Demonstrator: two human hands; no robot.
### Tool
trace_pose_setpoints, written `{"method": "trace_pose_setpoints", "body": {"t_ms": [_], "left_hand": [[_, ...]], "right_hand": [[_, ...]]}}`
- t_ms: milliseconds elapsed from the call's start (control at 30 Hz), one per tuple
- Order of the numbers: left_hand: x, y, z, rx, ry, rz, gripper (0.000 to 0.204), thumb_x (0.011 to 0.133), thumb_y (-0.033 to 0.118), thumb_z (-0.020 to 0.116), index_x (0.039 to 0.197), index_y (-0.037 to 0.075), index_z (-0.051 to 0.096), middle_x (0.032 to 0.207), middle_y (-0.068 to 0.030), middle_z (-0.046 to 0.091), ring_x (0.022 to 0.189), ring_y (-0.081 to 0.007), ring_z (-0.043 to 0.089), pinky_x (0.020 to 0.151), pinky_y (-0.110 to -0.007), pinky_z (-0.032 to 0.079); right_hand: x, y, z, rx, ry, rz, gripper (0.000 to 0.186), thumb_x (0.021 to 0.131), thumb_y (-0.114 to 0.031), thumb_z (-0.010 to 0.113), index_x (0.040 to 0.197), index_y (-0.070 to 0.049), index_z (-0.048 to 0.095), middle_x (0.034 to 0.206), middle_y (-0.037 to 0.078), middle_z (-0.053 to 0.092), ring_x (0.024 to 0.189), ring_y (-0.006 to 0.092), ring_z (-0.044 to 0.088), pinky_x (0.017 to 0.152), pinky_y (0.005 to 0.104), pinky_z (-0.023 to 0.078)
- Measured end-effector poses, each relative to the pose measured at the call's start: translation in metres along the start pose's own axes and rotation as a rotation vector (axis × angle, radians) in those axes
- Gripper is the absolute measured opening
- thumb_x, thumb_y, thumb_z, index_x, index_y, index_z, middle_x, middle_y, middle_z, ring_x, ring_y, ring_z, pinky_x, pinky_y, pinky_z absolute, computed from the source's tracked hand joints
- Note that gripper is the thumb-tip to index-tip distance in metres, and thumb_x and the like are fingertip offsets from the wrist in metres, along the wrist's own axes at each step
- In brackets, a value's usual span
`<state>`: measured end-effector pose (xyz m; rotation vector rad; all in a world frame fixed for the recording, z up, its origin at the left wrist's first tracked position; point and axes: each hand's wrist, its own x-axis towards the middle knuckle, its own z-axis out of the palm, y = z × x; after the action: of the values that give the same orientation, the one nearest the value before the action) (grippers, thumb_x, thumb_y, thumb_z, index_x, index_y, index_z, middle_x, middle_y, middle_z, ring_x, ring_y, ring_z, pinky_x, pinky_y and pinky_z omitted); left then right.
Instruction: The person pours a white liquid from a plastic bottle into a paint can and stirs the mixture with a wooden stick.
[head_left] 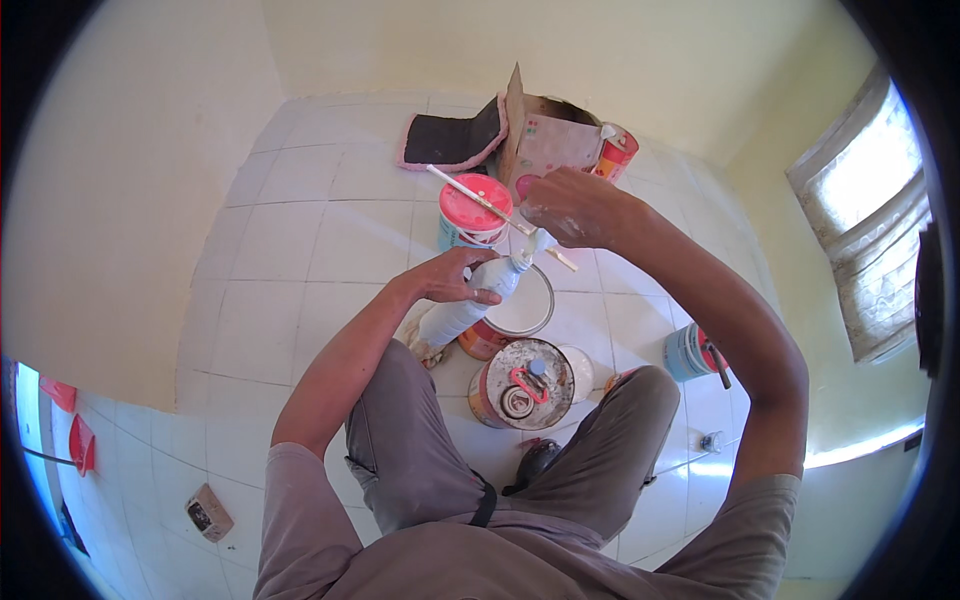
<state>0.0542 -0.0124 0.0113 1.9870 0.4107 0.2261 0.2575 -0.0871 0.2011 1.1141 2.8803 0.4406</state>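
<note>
My left hand [455,275] is wrapped round a white plastic bottle [455,318], tilted with its neck up and to the right, beside an open can of white paint [525,303]. Above the bottle's neck, my right hand [570,207] is closed with its fingertips turned down and hidden. A small whitish piece [541,240] shows between that hand and the bottle mouth; whether the fingers grip it is unclear. A thin stick [465,190] crosses a bucket with a pink lid [476,203] and passes behind the bottle mouth.
Between my knees stands a paint-stained metal can [550,400] with a red handle. A blue bucket [686,352] is by my right knee. Farther off are a cardboard box [560,143], a red can [617,153] and a black pad with pink edging [455,140]. A small jar [711,442] sits at right.
</note>
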Motion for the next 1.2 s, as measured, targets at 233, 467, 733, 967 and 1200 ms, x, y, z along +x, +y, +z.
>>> {"method": "trace_pose_setpoints", "body": {"t_ms": [233, 467, 733, 967, 1200], "left_hand": [[-0.001, -0.003, 0.001, -0.015, 0.045, 0.048, 0.078, 0.077, 0.043, 0.089, 0.137, 0.005, 0.058, 0.127, -0.0149, 0.068, 0.12, -0.0292, 0.064, 0.099, -0.044, 0.055], [-0.002, 0.0, 0.001, -0.016, 0.051, 0.056, 0.075, 0.076, 0.043, 0.089, 0.134, 0.004, 0.06, 0.125, -0.0153, 0.069, 0.117, -0.029, 0.066, 0.098, -0.043, 0.056], [-0.004, 0.002, 0.0, -0.03, 0.051, 0.06, 0.072, 0.077, 0.042, 0.089, 0.132, 0.005, 0.062, 0.121, -0.0147, 0.071, 0.114, -0.0281, 0.067, 0.097, -0.043, 0.055], [-0.004, 0.004, 0.0, 0.007, 0.062, 0.063, 0.07, 0.077, 0.041, 0.089, 0.13, 0.004, 0.062, 0.121, -0.015, 0.07, 0.114, -0.0286, 0.067, 0.097, -0.043, 0.055], [-0.003, 0.001, -0.003, -0.009, 0.01, 0.063, 0.085, 0.078, 0.041, 0.088, 0.146, 0.005, 0.053, 0.135, -0.0153, 0.063, 0.125, -0.0314, 0.062, 0.101, -0.046, 0.055]], "right_hand": [[0.009, -0.01, -0.011, -0.088, -0.242, 0.109, 0.011, 0.083, -0.011, 0.07, 0.075, -0.005, 0.066, 0.078, 0.012, 0.064, 0.077, 0.0318, 0.069, 0.072, 0.0438, 0.053], [0.009, -0.009, -0.009, -0.094, -0.199, 0.069, 0.01, 0.083, -0.012, 0.07, 0.076, -0.005, 0.068, 0.075, 0.012, 0.065, 0.077, 0.0314, 0.069, 0.072, 0.0432, 0.054], [0.017, -0.016, -0.014, -0.114, -0.289, 0.086, 0.008, 0.081, -0.009, 0.07, 0.074, -0.005, 0.069, 0.076, 0.013, 0.068, 0.077, 0.0318, 0.071, 0.071, 0.0434, 0.056], [0.019, -0.018, -0.017, -0.164, -0.328, 0.074, 0.01, 0.082, -0.01, 0.069, 0.073, -0.004, 0.067, 0.077, 0.013, 0.067, 0.078, 0.0318, 0.071, 0.071, 0.0439, 0.056], [0.025, -0.02, -0.02, -0.139, -0.339, 0.076, 0.011, 0.083, -0.01, 0.068, 0.074, -0.004, 0.067, 0.082, 0.013, 0.066, 0.079, 0.0316, 0.07, 0.071, 0.043, 0.056]]}}
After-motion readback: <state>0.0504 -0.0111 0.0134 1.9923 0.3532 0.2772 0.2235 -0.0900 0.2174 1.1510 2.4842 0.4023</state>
